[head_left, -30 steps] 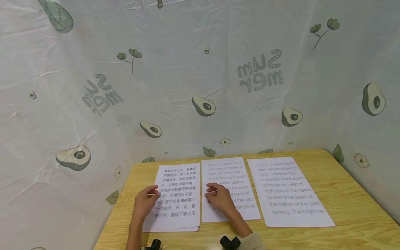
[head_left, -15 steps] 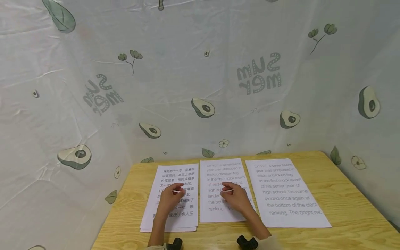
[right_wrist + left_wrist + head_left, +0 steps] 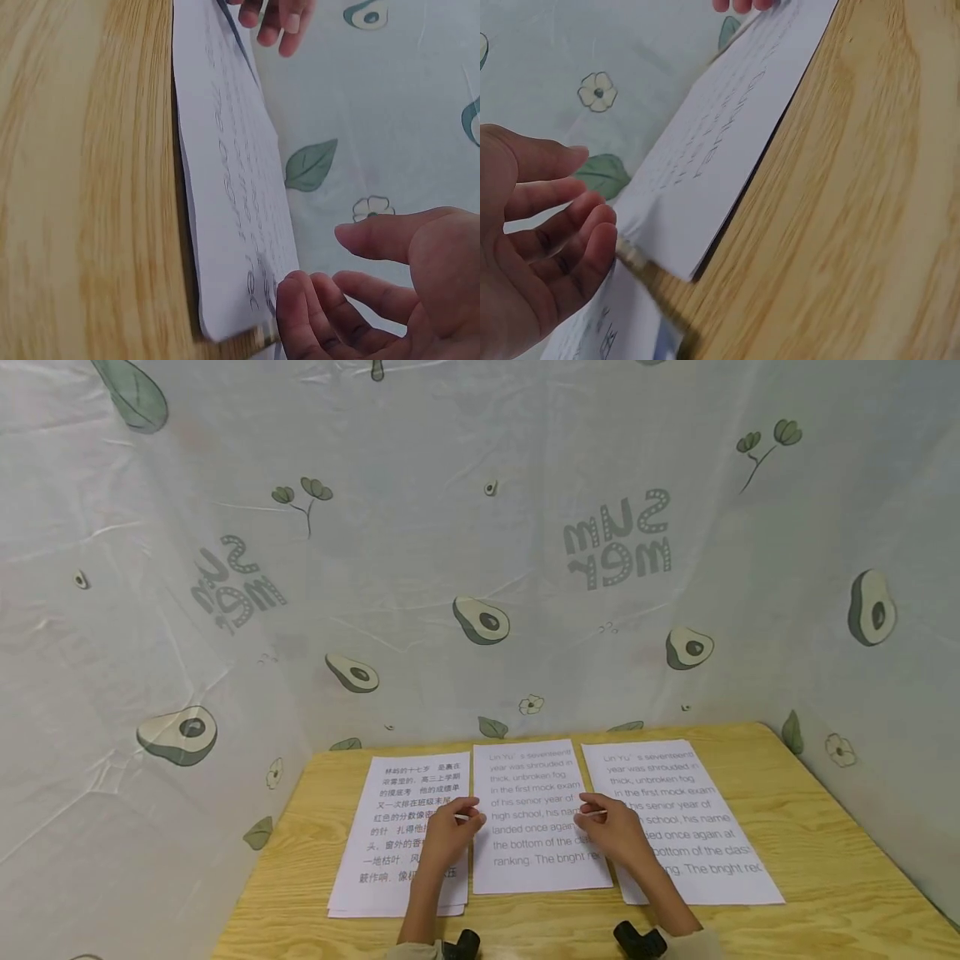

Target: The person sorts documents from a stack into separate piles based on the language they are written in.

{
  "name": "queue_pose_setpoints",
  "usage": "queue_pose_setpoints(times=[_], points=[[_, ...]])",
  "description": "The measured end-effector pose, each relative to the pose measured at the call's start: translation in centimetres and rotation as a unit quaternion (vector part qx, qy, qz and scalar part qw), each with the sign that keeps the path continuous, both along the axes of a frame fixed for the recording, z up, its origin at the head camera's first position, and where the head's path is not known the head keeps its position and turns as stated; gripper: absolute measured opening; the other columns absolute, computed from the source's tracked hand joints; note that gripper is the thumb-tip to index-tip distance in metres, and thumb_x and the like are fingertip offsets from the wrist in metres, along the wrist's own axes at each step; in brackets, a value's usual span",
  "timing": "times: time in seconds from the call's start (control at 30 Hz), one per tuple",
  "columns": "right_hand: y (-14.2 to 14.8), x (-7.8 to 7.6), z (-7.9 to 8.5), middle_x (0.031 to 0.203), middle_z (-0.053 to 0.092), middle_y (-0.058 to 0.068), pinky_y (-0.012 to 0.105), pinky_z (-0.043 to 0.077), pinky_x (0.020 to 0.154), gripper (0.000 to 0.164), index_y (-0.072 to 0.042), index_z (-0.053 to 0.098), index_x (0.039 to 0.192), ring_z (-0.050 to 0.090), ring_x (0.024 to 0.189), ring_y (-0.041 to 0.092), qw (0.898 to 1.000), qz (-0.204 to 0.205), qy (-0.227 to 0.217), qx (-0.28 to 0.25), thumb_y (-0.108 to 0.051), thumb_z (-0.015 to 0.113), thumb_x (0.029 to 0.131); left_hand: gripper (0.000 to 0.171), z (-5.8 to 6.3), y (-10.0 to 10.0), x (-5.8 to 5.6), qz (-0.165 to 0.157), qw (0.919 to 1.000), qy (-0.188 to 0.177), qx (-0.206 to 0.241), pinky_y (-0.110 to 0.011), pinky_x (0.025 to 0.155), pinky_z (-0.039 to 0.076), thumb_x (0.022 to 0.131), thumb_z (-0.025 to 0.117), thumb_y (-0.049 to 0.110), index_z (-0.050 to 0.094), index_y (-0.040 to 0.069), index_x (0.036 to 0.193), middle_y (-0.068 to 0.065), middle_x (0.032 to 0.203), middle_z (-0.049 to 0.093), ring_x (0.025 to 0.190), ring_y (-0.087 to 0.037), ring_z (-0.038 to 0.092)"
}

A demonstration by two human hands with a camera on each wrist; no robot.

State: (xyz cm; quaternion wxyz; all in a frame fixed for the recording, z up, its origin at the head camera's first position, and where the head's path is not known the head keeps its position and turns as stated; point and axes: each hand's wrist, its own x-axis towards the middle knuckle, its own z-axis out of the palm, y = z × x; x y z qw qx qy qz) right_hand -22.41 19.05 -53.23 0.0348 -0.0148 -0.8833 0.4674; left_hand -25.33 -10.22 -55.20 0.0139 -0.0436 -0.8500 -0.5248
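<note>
Three paper piles or sheets lie side by side: Chinese-printed paper (image 3: 390,835) at left, an English-printed middle sheet (image 3: 536,835) and another English-printed sheet (image 3: 705,831) at right. My left hand (image 3: 446,837) is over the right edge of the Chinese pages, its fingertips at the middle sheet's left edge. Across from it, my right hand (image 3: 618,833) overlaps the left side of the right sheet, fingertips at the middle sheet's right edge. Both wrist views show loosely bent fingers (image 3: 592,247) with the thumb apart and nothing held; the right hand's fingers (image 3: 296,307) look alike.
A wood-grain table (image 3: 825,852) carries the papers. Behind and at the sides hangs a pale cloth (image 3: 420,527) with avocado and leaf prints. Black wrist devices (image 3: 637,939) sit on both wrists at the front.
Both hands have moved to the right: the left from the Chinese pages' left side to their right edge, the right from the middle sheet to its right edge. The papers lie as before.
</note>
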Motion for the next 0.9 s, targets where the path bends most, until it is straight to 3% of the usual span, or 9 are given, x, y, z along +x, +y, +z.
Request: queue_pose_setpoints(times=[0.17,0.4,0.63,0.9], points=[[0.9,-0.2,-0.3,0.117,0.075,0.015,0.029,0.056,0.079,0.047,0.006,0.066,0.14,0.073,0.105,0.027,1.0,-0.004,-0.009,0.012,-0.016,0.073,0.099,0.039,-0.1,0.5,0.0,0.009,1.0,0.001,0.0,-0.023,0.063,0.058,0.097,0.077,0.016,0.073,-0.001,0.131,-0.007,0.103,0.073,0.082,-0.013,0.066],[1.6,-0.7,-0.6,0.112,0.075,0.014,0.03,0.054,0.08,0.048,0.011,0.067,0.136,0.072,0.098,0.022,0.999,-0.005,-0.013,0.042,-0.014,0.075,0.096,0.038,-0.6,-0.2,0.0,0.037,0.9985,-0.003,-0.04,-0.025,0.071,0.057,0.096,0.078,0.017,0.074,0.0,0.129,-0.005,0.102,0.073,0.089,-0.016,0.067],[1.3,-0.9,-0.5,0.107,0.073,0.014,0.03,0.052,0.078,0.047,0.013,0.067,0.134,0.067,0.092,0.02,0.999,-0.006,-0.024,0.045,-0.012,0.074,0.095,0.037,-0.7,-0.4,-0.3,0.041,0.9977,-0.002,-0.054,-0.019,0.066,0.051,0.095,0.079,0.017,0.075,-0.002,0.126,-0.004,0.096,0.071,0.082,-0.013,0.062],[1.2,-1.2,-0.7,0.11,0.074,0.017,0.032,0.051,0.076,0.044,0.011,0.07,0.132,0.066,0.09,0.02,0.998,-0.007,-0.025,0.061,-0.013,0.074,0.095,0.035,-0.9,0.1,-0.6,0.038,0.9954,0.006,-0.088,-0.02,0.068,0.047,0.092,0.081,0.016,0.077,-0.003,0.122,-0.003,0.094,0.069,0.082,-0.012,0.057]])
